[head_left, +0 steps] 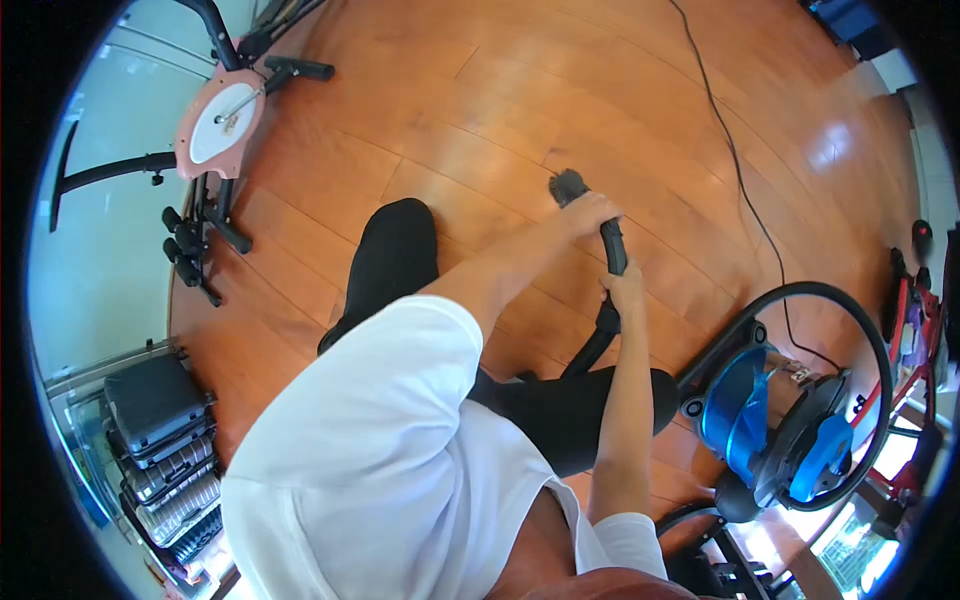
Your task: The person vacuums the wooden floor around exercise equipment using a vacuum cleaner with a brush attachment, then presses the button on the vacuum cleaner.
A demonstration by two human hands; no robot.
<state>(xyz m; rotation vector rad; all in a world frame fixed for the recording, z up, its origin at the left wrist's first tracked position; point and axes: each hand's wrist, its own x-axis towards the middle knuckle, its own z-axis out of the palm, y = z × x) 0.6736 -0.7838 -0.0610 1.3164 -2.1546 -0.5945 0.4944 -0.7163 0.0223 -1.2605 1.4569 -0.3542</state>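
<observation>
A round black brush head (568,187) sits at the upper end of a curved black vacuum tube (614,246), above the wooden floor. My left hand (595,213) is wrapped round the tube just below the brush. Lower down, the fingers of my right hand (625,287) close round the same tube. Past this hand the tube bends toward my legs and disappears behind my knee. A blue and black vacuum cleaner (735,415) stands at the right, with a thick black hose (868,310) looping around it.
My bent knees (402,235) are below the hands. A pink and white exercise bike (222,120) stands upper left, a stack of dark cases (155,405) lower left. A thin black cord (735,150) crosses the floor to the vacuum. Red-framed equipment (915,330) is at the right edge.
</observation>
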